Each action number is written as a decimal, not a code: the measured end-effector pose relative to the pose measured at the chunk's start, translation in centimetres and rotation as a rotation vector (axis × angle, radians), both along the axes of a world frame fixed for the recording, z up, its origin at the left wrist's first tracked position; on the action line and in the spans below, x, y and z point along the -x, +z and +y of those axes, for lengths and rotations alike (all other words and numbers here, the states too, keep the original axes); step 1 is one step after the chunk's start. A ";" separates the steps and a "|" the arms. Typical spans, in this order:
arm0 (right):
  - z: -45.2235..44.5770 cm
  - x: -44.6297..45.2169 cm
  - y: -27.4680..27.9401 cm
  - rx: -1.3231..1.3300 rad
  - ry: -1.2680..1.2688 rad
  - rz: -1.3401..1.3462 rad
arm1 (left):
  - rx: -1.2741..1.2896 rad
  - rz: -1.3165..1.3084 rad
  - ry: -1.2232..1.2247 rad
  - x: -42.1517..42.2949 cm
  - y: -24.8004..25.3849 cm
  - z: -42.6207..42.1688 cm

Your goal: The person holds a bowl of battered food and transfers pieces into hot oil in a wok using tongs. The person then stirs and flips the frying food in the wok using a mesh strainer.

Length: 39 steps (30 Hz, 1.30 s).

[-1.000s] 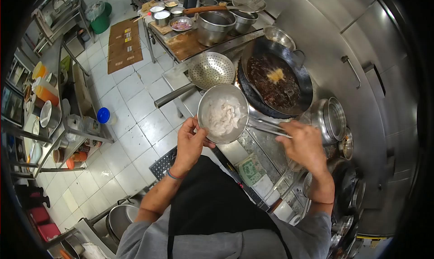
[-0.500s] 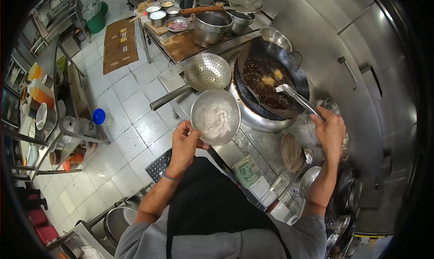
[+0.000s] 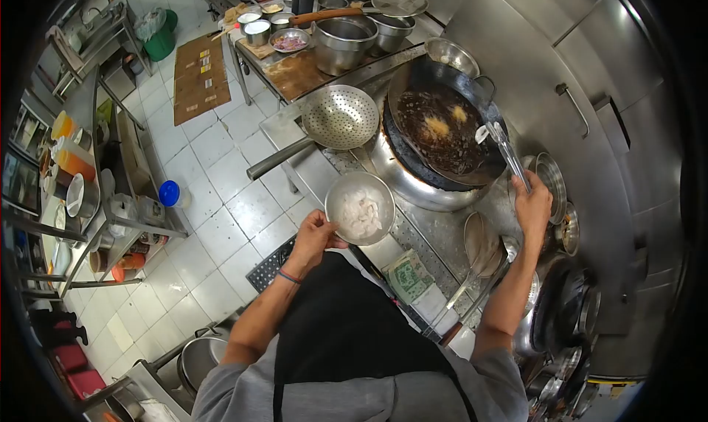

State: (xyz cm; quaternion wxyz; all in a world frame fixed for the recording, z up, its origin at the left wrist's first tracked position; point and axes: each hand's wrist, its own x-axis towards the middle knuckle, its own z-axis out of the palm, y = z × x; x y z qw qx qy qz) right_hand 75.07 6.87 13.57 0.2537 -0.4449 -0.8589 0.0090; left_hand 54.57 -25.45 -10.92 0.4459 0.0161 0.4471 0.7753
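My left hand (image 3: pixel 318 236) grips the rim of a metal bowl (image 3: pixel 341 190), held in front of the apron. Several pale, wet-coated pieces (image 3: pixel 361 217) lie in the bowl; I cannot tell what food they are. Closed around metal tongs (image 3: pixel 509 153), my right hand (image 3: pixel 532 203) is beside the wok. The tongs' tips, smeared white, hang over the right part of the wok (image 3: pixel 402 101). Inside it, golden pieces (image 3: pixel 436 127) float in dark, bubbling oil (image 3: pixel 442 157). Whether the tips hold anything is unclear.
A perforated strainer (image 3: pixel 341 116) rests left of the wok, its handle sticking out over the floor. Ladles and a mesh skimmer (image 3: pixel 481 241) lie on the stove's right side. Deep pots (image 3: pixel 345 42) and small bowls stand on the far counter. A green-printed packet (image 3: pixel 409 277) lies near my apron.
The tongs have shifted right, away from the golden pieces, toward the wok's right rim. The bowl sits slightly lower and further right in view. The golden pieces look frothier at their edges.
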 end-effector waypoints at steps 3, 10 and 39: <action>-0.9 -0.5 -1.2 0.070 0.040 0.106 | 0.009 -0.084 -0.095 -0.7 -2.9 0.7; -1.7 -3.4 -3.9 0.169 -0.020 0.167 | 0.338 0.281 -0.140 1.8 -2.3 -3.8; -12.0 -0.8 -10.4 0.372 0.474 -0.359 | -0.445 1.924 -0.010 4.7 37.7 -8.7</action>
